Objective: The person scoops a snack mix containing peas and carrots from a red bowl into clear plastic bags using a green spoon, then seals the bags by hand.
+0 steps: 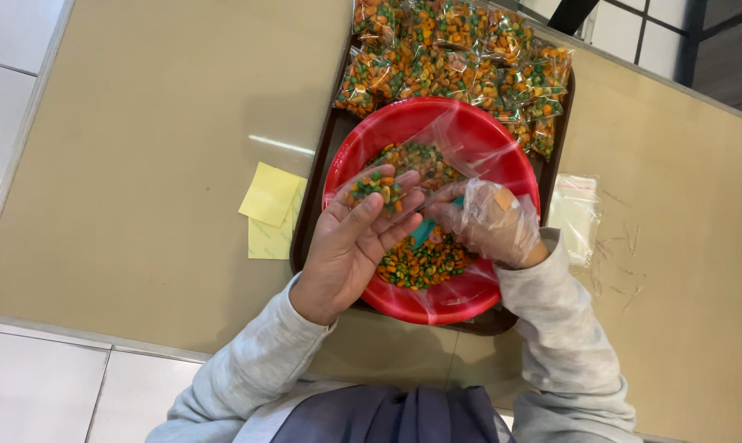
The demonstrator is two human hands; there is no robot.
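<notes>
Head view shows a tan table (pixel 141 123), at centre a red bowl (pixel 437 123) of mixed snack. Over it the left hand (pixel 350 246), palm up, fingers curled around a small clear bag (pixel 379 187): light, limp, slippery, best pinched near its mouth. Gloved right hand (pixel 490 221) dips in, fingers cupped around a teal scoop (pixel 424 231)

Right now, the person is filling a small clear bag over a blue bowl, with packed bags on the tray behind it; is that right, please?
Not quite: the bowl is red, not blue, as the head view shows. The left hand holds the small clear bag over it, the gloved right hand beside it, and packed bags lie on the tray behind.
</notes>
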